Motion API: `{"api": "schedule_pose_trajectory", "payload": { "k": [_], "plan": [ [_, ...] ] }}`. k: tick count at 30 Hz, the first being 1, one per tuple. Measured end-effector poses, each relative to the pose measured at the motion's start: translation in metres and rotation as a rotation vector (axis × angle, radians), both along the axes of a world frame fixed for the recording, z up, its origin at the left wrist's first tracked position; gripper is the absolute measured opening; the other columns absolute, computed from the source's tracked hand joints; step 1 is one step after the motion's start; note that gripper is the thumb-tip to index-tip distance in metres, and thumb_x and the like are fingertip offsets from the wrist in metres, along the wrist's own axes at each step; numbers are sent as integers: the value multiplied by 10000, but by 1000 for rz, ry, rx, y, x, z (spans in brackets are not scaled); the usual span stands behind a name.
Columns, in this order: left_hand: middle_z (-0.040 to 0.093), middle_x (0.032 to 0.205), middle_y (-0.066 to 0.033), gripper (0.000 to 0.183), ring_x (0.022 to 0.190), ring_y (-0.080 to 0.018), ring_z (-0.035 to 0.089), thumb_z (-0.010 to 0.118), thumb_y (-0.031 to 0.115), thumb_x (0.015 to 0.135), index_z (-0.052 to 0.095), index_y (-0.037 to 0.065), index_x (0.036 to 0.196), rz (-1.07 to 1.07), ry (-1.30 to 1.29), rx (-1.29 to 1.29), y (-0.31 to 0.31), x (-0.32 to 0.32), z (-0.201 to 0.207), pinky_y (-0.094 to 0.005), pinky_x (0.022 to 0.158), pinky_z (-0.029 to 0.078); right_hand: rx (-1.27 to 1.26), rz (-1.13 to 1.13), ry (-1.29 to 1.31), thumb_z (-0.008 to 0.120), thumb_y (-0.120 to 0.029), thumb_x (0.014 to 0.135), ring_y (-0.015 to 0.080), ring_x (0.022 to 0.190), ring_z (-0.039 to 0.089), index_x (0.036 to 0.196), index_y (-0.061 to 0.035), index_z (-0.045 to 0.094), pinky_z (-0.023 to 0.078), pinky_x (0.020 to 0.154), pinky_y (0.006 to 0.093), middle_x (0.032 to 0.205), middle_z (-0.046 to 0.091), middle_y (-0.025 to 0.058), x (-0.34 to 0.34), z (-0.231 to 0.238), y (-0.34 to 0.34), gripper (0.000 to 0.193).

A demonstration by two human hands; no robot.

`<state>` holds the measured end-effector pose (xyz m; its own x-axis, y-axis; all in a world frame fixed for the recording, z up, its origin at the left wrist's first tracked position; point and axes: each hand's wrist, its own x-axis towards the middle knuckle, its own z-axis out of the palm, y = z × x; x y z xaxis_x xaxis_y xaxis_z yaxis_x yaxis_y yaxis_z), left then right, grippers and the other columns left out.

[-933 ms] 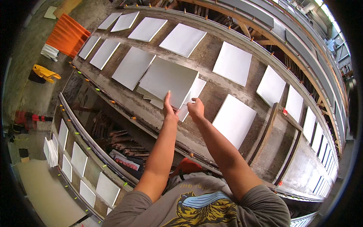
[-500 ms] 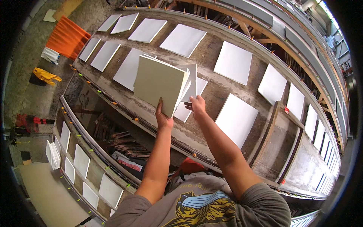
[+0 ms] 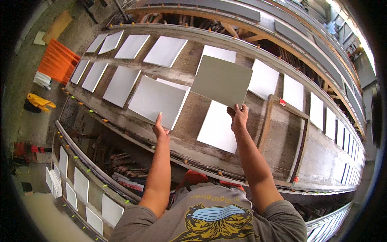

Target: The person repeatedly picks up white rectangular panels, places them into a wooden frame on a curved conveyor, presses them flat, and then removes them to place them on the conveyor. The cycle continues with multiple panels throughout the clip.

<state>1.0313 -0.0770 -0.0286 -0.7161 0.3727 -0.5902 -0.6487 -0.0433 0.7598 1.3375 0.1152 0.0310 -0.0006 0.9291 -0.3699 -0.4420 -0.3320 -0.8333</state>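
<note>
My left hand (image 3: pixel 162 128) grips a small stack of white rectangular boards (image 3: pixel 158 99) by its near edge, thumb on top, its pale face turned up. To the right, my right hand (image 3: pixel 239 117) pinches a single grey-beige board (image 3: pixel 221 78) by its lower right corner, held up above the table. It hides part of a white board (image 3: pixel 219 52) behind it. Another white board (image 3: pixel 217 127) lies flat between my forearms. Under the stack, one more board is mostly hidden, with a corner showing.
White boards lie in two rows along the long, stained table (image 3: pixel 189 66). A wooden frame (image 3: pixel 264 125) rests on it at the right. At lower left, a second table carries more boards and an upright bundle (image 3: pixel 53 182). An orange cloth (image 3: pixel 59 61) lies at the far left.
The grey-beige board has come away from the stack in my right hand and moved right. My left hand has moved left and lowered the stack, now with its white face up.
</note>
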Motion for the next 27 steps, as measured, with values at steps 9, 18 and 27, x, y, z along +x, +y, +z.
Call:
{"api": "schedule_pose_trajectory", "payload": {
  "k": [9, 18, 27],
  "plan": [
    [594, 1356, -192, 918, 1237, -293, 576, 837, 575, 788, 512, -16, 1410, 203, 505, -655, 24, 69, 37, -476, 1004, 490, 21, -14, 113, 602, -69, 999, 236, 808, 708, 1217, -28, 526, 621, 758, 388, 1026, 682, 113, 155, 27, -18, 234],
    [625, 1278, -79, 642, 1150, -173, 592, 719, 411, 977, 497, -2, 1416, -658, 364, 258, 77, 374, 135, -360, 1020, 436, 87, 275, 206, 687, -68, 957, 274, 1012, 706, 1399, -50, 393, 611, 857, 435, 1217, 643, 158, 238, 46, -114, 531],
    [665, 1024, 38, 335, 973, -64, 551, 715, 320, 994, 694, 32, 1165, -944, 557, 338, 100, 410, 116, -268, 910, 437, 307, 29, -844, 767, -334, 939, 318, 1204, 614, 1471, -40, 410, 513, 993, 452, 1392, 575, 215, 401, 74, -69, 705]
  ]
}}
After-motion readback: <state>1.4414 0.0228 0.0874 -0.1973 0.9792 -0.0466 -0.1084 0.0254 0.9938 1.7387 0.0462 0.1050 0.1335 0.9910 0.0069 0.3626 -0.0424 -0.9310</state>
